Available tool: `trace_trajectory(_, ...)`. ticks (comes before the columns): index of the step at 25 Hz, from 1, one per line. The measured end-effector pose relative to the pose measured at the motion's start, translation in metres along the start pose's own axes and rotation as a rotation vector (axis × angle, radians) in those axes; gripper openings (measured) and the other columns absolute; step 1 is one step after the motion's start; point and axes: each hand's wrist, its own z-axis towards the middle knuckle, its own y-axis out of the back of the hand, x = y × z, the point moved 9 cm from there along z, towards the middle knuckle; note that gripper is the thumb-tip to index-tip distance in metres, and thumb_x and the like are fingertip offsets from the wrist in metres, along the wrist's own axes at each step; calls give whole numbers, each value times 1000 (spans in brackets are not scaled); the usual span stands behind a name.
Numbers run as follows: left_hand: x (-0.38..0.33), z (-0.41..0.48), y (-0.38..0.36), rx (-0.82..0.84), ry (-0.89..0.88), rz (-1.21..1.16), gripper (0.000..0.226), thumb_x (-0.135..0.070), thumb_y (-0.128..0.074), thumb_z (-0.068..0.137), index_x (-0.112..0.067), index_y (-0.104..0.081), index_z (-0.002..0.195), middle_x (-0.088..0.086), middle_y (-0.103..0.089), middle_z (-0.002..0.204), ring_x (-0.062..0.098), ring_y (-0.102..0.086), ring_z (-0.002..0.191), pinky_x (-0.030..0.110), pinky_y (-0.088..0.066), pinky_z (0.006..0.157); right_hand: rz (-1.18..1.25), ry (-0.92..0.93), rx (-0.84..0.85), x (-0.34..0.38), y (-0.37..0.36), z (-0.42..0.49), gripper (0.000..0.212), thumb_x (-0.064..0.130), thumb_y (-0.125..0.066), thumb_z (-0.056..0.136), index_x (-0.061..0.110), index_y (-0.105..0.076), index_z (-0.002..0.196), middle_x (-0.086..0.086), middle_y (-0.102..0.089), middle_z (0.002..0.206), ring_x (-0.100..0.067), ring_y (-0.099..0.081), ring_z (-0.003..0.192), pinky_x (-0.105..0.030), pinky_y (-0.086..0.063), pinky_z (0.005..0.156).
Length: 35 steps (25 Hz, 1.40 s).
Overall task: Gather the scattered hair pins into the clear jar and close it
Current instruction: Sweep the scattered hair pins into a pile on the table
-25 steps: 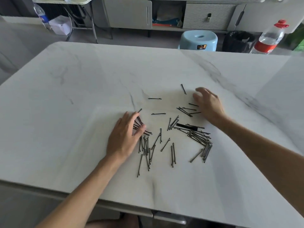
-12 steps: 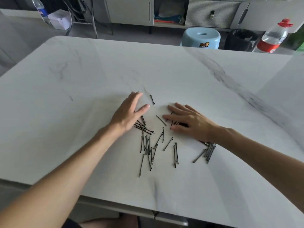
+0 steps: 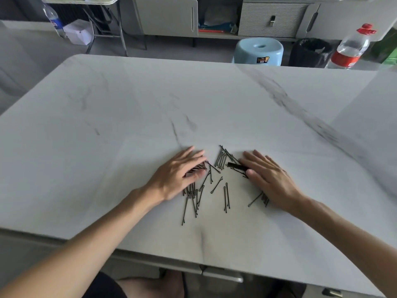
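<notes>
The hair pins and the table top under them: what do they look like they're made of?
The hair pins look like thin bent metal wire with a dark, mostly matte coating: very slender, stiff and doubled over. The table top looks like white marble or a marble-look slab, smooth with a soft sheen and grey veins; real stone or laminate I cannot tell.

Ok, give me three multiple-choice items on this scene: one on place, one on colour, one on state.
1. Where do the hair pins lie?
A. On the table between both hands
B. In a jar
C. On the floor

2. What colour is the stool?
A. Red
B. Light blue
C. Yellow

3. How is the right hand held?
A. Clenched in a fist
B. Raised in the air
C. Flat, palm down

Answers:
1 A, pins spread between the left hand and the right.
2 B, its seat is pale blue.
3 C, fingers extended on the tabletop.
</notes>
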Motion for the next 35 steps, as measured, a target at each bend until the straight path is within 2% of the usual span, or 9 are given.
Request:
trace_trajectory(3, -9, -32, -3, -59, 76, -96, 61, -60, -35, 94, -31, -37, 147, -17, -27, 157, -3, -15, 146, 27, -18, 119, -94, 12, -60, 13, -4, -34, 78, 72, -12, 89, 27, -41, 146, 13, -31, 154, -4, -14, 147, -30, -11, 121)
trace_trajectory(5, -3, -49, 0, -189, 200, -62, 68, -63, -33, 92, -24, -35, 147, -9, -29, 158, 4, -22, 146, 25, -18, 118, -167, -6, -124, 20, -7, -54, 71, 65, -20, 93, 23, -39, 147, 7, -36, 154, -8, -20, 146, -32, -15, 120)
trace_trajectory(9, -3, -61, -6, -287, 376, 169, 93, -76, -3, 84, -14, -21, 152, 13, -18, 161, 23, -11, 150, 30, -6, 121, -256, -119, -105, 29, -16, -62, 80, 69, -18, 89, 24, -15, 155, -3, -13, 162, -18, -5, 150, -31, -2, 121)
trace_trajectory(12, -19, -40, -17, -298, 368, 259, 98, -74, 5, 83, -9, -21, 152, 19, -20, 160, 28, -12, 150, 34, -6, 121, -304, -139, -113, 36, -26, -41, 81, 71, -16, 88, 25, -12, 155, -9, -8, 162, -24, -2, 150, -37, -1, 122)
trace_trajectory(17, -36, -4, -29, -334, 344, 253, 78, -62, -18, 94, -9, -33, 148, 13, -31, 157, 26, -22, 148, 35, -15, 121, -270, -154, -172, 35, -24, -17, 75, 63, -17, 90, 21, -25, 151, -9, -21, 160, -23, -13, 149, -36, -6, 121)
trace_trajectory(21, -51, 3, -29, -363, 267, 229, 72, -55, -19, 96, -7, -40, 145, 10, -37, 155, 23, -27, 146, 31, -17, 119, -252, -143, -194, 37, -18, -35, 73, 61, -22, 91, 19, -27, 151, -12, -19, 160, -25, -12, 149, -37, -7, 122)
trace_trajectory(26, -15, -12, -5, -286, 171, 283, 84, -67, -12, 90, -10, -27, 150, 8, -26, 160, 22, -20, 149, 32, -15, 119, -323, -224, -56, 33, -31, -85, 100, 82, -18, 80, 22, 7, 155, -20, 15, 159, -32, 16, 148, -43, 2, 121)
trace_trajectory(29, -17, -2, -19, -169, 124, 350, 85, -68, -12, 89, -14, -18, 153, 6, -17, 162, 20, -12, 150, 34, -11, 121, -308, -234, -98, 39, -33, -68, 105, 84, -19, 76, 19, 5, 155, -23, 11, 159, -34, 13, 148, -43, 2, 122)
trace_trajectory(35, -31, 31, -28, -127, 45, 353, 81, -67, -16, 91, -17, -16, 155, 2, -16, 163, 19, -10, 151, 36, -10, 121, -271, -214, -120, 39, -31, -49, 105, 84, -26, 76, 20, 0, 155, -22, 5, 160, -30, 8, 149, -40, 2, 122)
